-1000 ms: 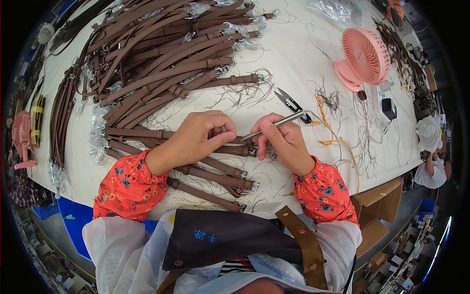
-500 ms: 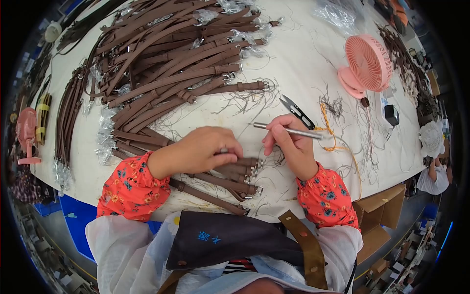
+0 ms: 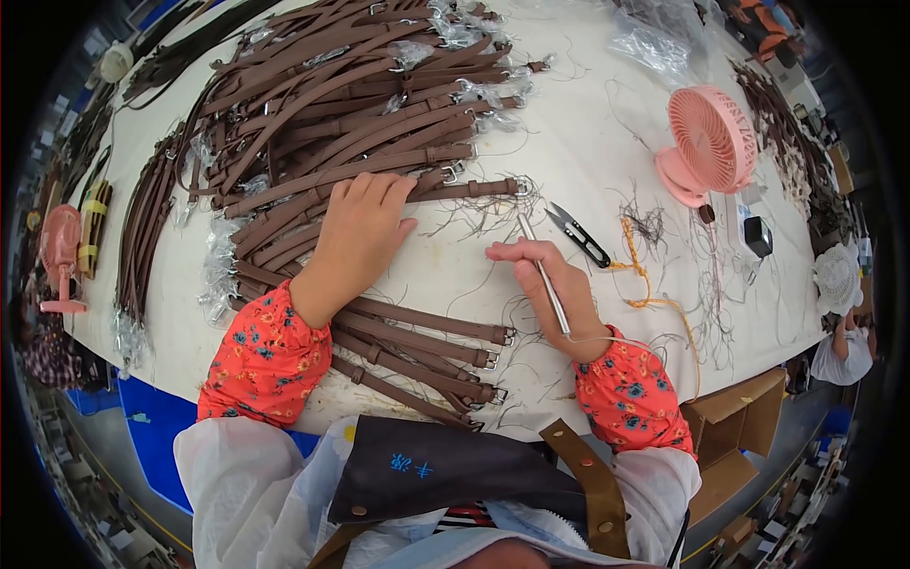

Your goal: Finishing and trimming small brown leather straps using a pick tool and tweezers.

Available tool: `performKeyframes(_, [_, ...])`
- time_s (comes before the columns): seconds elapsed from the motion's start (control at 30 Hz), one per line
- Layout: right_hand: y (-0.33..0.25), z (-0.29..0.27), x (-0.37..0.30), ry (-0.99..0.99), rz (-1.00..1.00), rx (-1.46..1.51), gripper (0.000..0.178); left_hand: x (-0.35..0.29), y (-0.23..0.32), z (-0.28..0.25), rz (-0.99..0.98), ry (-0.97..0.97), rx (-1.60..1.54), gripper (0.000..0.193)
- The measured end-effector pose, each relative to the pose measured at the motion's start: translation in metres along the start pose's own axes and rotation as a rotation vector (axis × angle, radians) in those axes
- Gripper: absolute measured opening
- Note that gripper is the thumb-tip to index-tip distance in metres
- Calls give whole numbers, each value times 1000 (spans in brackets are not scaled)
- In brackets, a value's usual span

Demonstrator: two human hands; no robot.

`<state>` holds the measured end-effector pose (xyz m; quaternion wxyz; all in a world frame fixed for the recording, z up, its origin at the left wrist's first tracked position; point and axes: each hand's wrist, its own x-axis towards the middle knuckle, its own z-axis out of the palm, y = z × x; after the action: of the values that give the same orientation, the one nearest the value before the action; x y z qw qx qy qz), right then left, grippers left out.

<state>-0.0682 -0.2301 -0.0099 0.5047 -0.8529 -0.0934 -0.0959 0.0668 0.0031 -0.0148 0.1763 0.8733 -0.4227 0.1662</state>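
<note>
My left hand (image 3: 358, 239) reaches over the heap of brown buckled straps (image 3: 332, 152), its fingers stretched out and touching the straps, thumb apart. Between the fingers and thumb of my right hand (image 3: 559, 294) is a slim silver pen-like tool (image 3: 546, 275), its tip pointing up and away and a thin cord trailing from its lower end. Several more brown straps (image 3: 422, 341) lie fanned out below my left wrist, their metal buckles toward the right. Black thread snips (image 3: 580, 235) rest on the table just beyond my right hand.
Loose dark thread ends lie scattered on the white tabletop (image 3: 531, 379). An orange cord (image 3: 633, 261) runs beside the snips. A pink fan (image 3: 711, 142) stands at the right, another pink fan (image 3: 62, 256) at the far left. An open cardboard box (image 3: 739, 417) sits below the table's right edge.
My left hand has moved away from the nearer straps to the heap, its fingers straightening. My right hand has tipped the pen-like tool more upright. The nearer straps have spread out.
</note>
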Motion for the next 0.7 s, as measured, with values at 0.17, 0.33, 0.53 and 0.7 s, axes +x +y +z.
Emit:
performKeyframes(0.17, [2,2,0,45,-24,-16,17,-1,7,-2,38,-59,-56,29])
performKeyframes(0.33, [12,1,3,215,-278,-163,20,-3,30,-7,224,-81,-99,20])
performKeyframes(0.53, [8,0,-1,114,-291,-105,27,-11,55,-8,-9,-398,-875,15])
performKeyframes(0.7, [9,2,-2,-58,-268,-93,33,-6,45,2,-65,-287,-765,16])
